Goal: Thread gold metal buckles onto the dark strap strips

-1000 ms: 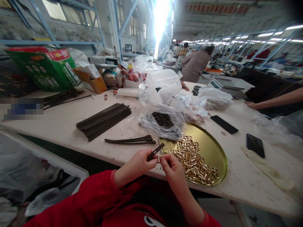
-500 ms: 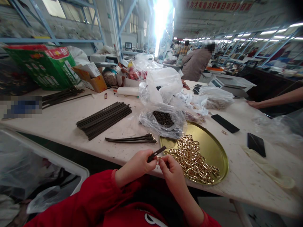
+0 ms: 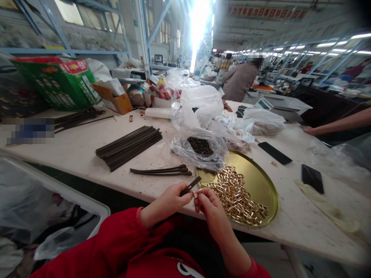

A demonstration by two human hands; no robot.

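Observation:
My left hand (image 3: 169,199) pinches a thin dark strip (image 3: 191,185) whose free end points up and right. My right hand (image 3: 209,206) holds a small gold metal clip (image 3: 198,192) against the strip's lower end, just above the table's near edge. Beside my right hand lies a round gold tray (image 3: 262,181) with a heap of several gold clips (image 3: 237,195). A few finished dark strips with clips (image 3: 162,170) lie on the table beyond my left hand. Both sleeves are red.
A bundle of dark strips (image 3: 130,146) lies to the left, and plastic bags of small parts (image 3: 199,148) sit behind the tray. Two black phones (image 3: 274,152) (image 3: 312,177) lie to the right. Another person's arm (image 3: 337,124) rests on the far right edge. Boxes (image 3: 58,81) stand at the back left.
My hands have stayed near the table edge, and the right hand has shifted the gold clip slightly at the strip's end. Nothing else has moved.

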